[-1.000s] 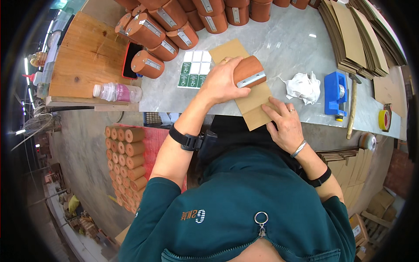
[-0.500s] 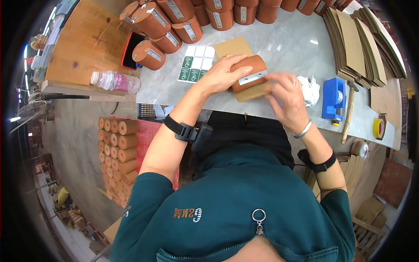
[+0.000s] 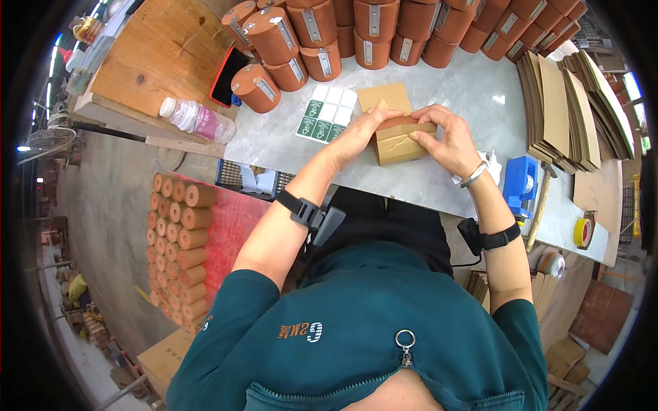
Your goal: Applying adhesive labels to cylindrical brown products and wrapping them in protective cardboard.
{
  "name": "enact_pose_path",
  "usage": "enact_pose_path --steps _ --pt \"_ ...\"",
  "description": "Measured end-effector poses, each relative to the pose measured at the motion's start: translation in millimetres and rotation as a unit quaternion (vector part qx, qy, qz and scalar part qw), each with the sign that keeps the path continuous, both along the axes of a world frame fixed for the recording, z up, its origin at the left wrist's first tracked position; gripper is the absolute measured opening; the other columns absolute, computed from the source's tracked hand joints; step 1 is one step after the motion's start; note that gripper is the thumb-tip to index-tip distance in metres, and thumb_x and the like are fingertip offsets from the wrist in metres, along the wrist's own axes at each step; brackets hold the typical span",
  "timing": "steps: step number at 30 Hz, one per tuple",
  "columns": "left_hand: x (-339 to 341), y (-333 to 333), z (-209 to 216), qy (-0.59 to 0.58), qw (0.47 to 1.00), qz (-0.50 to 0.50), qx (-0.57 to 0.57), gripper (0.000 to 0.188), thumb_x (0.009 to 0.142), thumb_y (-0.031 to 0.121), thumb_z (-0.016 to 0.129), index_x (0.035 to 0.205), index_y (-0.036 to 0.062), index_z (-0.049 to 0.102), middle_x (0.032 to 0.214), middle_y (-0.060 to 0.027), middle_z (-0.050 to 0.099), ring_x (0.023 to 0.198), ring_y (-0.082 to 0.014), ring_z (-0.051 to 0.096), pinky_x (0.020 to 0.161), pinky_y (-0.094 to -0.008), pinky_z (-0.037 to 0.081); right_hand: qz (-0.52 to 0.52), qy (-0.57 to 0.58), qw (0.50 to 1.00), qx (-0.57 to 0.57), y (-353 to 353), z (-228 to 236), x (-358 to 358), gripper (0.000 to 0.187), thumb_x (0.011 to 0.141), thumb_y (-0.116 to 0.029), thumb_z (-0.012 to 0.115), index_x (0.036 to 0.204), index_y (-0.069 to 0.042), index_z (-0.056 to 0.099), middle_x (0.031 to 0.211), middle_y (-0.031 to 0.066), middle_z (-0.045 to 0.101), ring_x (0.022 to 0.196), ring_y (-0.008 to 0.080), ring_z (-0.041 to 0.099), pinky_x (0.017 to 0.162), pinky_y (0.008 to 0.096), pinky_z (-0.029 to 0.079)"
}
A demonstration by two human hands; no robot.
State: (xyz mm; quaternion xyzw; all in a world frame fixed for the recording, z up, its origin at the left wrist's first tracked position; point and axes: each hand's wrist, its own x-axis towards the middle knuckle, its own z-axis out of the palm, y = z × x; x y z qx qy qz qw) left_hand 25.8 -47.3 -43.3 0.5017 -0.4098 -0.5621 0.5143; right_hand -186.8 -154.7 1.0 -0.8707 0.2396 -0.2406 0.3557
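Observation:
A reddish-brown cylinder (image 3: pixel 399 123) lies on the grey table, mostly hidden by my hands and a brown cardboard sheet (image 3: pixel 401 147). The sheet is bent up over the cylinder's near side, and its flat far part shows beyond my fingers. My left hand (image 3: pixel 364 129) grips the cylinder's left end together with the sheet, thumb along the top. At the other end my right hand (image 3: pixel 449 139) is closed on the raised cardboard, with the thumb on its near face and the fingers over the top. The metal plate on this cylinder is covered from view.
Stacked reddish-brown cylinders (image 3: pixel 319 61) with metal plates line the back. A sticker sheet (image 3: pixel 325 113) and plastic bottle (image 3: pixel 199 120) are at left. Cardboard stacks (image 3: pixel 548 103), a blue tape dispenser (image 3: pixel 521 185), a hammer (image 3: pixel 541 205) and yellow tape (image 3: pixel 582 233) sit at right.
The cardboard's near part has come up over the cylinder, covering its metal plate. My right hand has moved from beside the plate onto the raised cardboard; my left hand still holds the cylinder.

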Motion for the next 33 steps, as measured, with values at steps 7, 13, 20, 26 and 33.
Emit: enact_pose_path --steps 7,13,20,26,33 --pt "-22 13 -9 -0.193 0.971 0.103 -0.100 0.053 0.090 0.034 0.082 0.130 0.0027 0.068 0.123 -0.0172 0.064 0.116 -0.0290 0.065 0.099 -0.0382 0.052 0.038 -0.034 0.998 0.026 -11 -10 3 0.024 0.083 -0.010 0.081 0.094 -0.001 0.061 0.113 0.0129 0.071 0.104 0.0267 0.066 0.096 0.0376 0.051" --pt "-25 13 -8 -0.162 0.975 0.110 -0.107 0.045 0.089 0.026 0.080 0.125 0.0016 0.071 0.120 -0.0146 0.064 0.112 -0.0270 0.064 0.099 -0.0371 0.050 -0.008 -0.110 0.977 0.182 7 -35 3 0.029 0.093 -0.015 0.077 0.099 -0.005 0.050 0.115 0.0130 0.071 0.103 0.0167 0.061 0.092 0.0337 0.050" --pt "-43 35 -8 -0.142 0.978 0.109 -0.106 0.037 0.096 0.022 0.072 0.125 0.0005 0.071 0.118 -0.0107 0.063 0.111 -0.0214 0.061 0.101 -0.0338 0.048 -0.114 -0.177 0.968 0.136 41 -56 6 0.017 0.098 -0.013 0.069 0.102 -0.003 0.056 0.100 0.0090 0.068 0.092 0.0158 0.061 0.085 0.0322 0.051" --pt "-52 49 -8 -0.089 0.989 0.096 -0.068 0.031 0.104 0.018 0.060 0.124 -0.0016 0.072 0.118 -0.0095 0.064 0.111 -0.0180 0.059 0.099 -0.0329 0.047 -0.133 -0.163 0.970 0.120 61 -52 -5 0.012 0.100 -0.011 0.065 0.105 -0.002 0.058 0.093 0.0074 0.063 0.088 0.0178 0.061 0.083 0.0325 0.051" --pt "-56 56 -7 -0.121 0.984 0.100 -0.084 0.033 0.107 0.021 0.055 0.119 -0.0027 0.075 0.110 -0.0088 0.070 0.109 -0.0166 0.060 0.096 -0.0313 0.048 -0.140 -0.137 0.965 0.175 77 -45 -12 0.013 0.102 -0.011 0.063 0.109 -0.001 0.058 0.098 0.0092 0.064 0.091 0.0189 0.061 0.085 0.0326 0.051"
